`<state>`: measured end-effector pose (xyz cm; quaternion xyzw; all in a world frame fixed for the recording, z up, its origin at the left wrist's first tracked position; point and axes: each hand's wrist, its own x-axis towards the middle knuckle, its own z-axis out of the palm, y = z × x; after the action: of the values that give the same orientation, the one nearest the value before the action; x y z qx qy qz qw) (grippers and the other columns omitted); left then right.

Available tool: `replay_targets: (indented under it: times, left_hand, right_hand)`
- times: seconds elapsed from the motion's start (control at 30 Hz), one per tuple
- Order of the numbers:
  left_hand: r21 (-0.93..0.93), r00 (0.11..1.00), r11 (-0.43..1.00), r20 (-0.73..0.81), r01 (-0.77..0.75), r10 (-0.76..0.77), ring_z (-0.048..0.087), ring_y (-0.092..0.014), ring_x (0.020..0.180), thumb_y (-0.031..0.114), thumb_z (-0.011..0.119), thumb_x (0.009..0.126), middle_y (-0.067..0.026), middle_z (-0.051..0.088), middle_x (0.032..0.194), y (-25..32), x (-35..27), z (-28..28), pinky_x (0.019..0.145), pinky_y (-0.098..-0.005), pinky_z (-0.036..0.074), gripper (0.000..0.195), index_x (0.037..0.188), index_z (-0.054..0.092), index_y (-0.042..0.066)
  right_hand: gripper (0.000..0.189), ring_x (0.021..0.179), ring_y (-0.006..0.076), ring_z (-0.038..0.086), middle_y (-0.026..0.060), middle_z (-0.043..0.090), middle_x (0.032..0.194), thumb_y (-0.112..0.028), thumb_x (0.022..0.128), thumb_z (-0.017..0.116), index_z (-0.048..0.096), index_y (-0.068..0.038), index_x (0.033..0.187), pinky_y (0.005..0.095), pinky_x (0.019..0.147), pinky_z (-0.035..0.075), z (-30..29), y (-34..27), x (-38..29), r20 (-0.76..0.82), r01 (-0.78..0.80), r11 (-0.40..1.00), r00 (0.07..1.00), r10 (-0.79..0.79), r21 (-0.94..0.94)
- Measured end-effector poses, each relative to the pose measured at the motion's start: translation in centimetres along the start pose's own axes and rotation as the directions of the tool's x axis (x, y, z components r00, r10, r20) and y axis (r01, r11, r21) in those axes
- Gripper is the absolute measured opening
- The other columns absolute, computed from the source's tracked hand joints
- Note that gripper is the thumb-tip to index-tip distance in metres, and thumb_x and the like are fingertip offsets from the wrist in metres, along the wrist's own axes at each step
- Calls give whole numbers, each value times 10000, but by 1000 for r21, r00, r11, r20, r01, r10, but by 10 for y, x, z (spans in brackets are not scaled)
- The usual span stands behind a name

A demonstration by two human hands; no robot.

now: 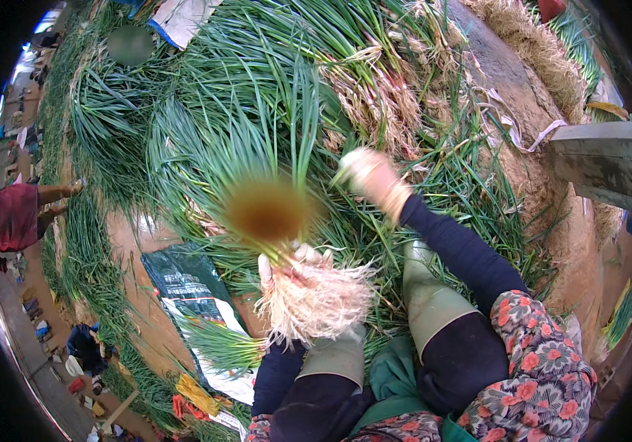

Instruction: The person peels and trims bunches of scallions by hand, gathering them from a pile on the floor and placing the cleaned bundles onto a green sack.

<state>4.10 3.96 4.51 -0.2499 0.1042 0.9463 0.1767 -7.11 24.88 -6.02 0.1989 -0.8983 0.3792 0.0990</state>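
My left hand [311,255], in a pale glove, is closed around a bunch of scallions [321,301]. Its white roots hang towards me, hiding most of the hand, and the green leaves point away. A blurred brown patch covers part of the stems and leaves. To the right, my right hand [371,172] is above loose leaves, apart from the bunch. Motion blurs its gloved fingers, so whether they pinch anything is unclear. Beyond both hands lies a large heap of scallions [227,83], with a root-end cluster [379,99] near its right side.
A printed plastic sack [189,276] lies at left, with a small scallion bunch [222,342] on it. A grey beam-like piece [609,146] juts in at right, near a white strap [540,135]. Farther left are a person in dark clothing [85,348] and a person's legs [56,193].
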Motion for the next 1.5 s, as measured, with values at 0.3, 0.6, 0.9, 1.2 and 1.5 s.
replay_targets:
  times: [0.3,0.6,0.9,1.2,1.5]
  left_hand:
    - [1,972,973,-59,230,-229,598,-174,813,307,566,910,-48,588,916,33,-6,-8,830,-386,504,340,1065,556,5]
    - [-94,920,996,390,3,34,536,-187,1133,247,507,960,-74,550,1269,23,-6,-33,994,-343,430,354,1254,513,49]
    - [6,936,942,116,-334,331,632,-149,868,214,591,912,-63,635,1017,54,-1,71,793,-285,540,276,1121,564,35]
    - [-46,667,721,341,-692,662,638,-215,883,221,566,899,-122,644,988,136,-100,94,820,-354,538,323,1121,561,-14]
    - [275,253,194,200,-942,947,632,-239,945,311,565,902,-130,636,1079,246,-321,-28,850,-387,522,375,1142,562,23]
  right_hand:
    - [591,849,311,640,154,611,1124,-320,846,618,429,-49,1336,416,744,490,-87,-81,14,442,-192,981,883,161,27]
    - [694,1333,298,327,134,424,1386,-508,853,445,402,-50,1372,491,1132,111,-61,-193,33,425,430,881,773,-471,195]
    - [973,1320,256,341,132,247,1484,-199,800,701,25,-65,1487,388,1095,282,-40,-211,47,189,-185,50,979,-82,981]
    - [173,600,53,480,-15,577,825,-132,929,532,567,-42,1072,211,508,387,-79,-257,23,643,-437,719,766,-18,540]
    - [240,546,148,492,43,550,638,-226,946,494,585,-35,833,298,509,394,-164,5,-42,296,-148,988,946,131,37]
